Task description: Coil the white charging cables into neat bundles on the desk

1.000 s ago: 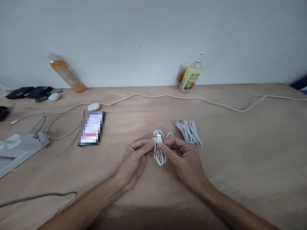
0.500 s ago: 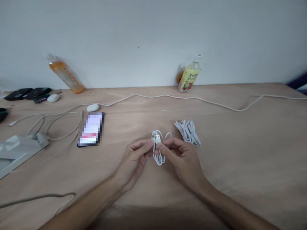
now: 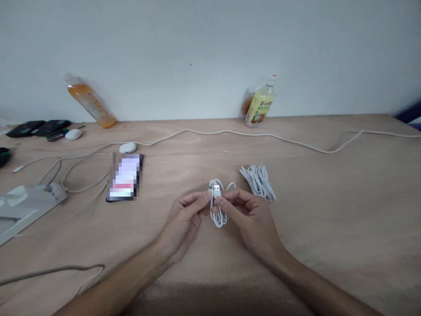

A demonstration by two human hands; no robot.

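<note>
A coiled white USB cable [image 3: 219,218] is held between my two hands above the table, its metal USB plug pointing up and away from me. My left hand [image 3: 186,215] pinches the bundle from the left side, thumb on top. From the right, my right hand [image 3: 253,219] grips it with thumb and fingers just below the plug. One loop of the cable sticks out above my right fingers. Beyond that hand lie bundled white cables [image 3: 258,182] on the table. Parts of the held coil are hidden behind my fingers.
On the left are a phone [image 3: 125,177], a white oval case [image 3: 127,148] and a white power strip [image 3: 31,204] with loose cords. A long white cable [image 3: 226,131] crosses the table. An orange drink bottle [image 3: 90,103] and a yellow-labelled bottle [image 3: 261,105] lean against the wall.
Almost nothing differs. Both hands keep the same pinch on the coiled USB cable, and the whole view has shifted very slightly.
</note>
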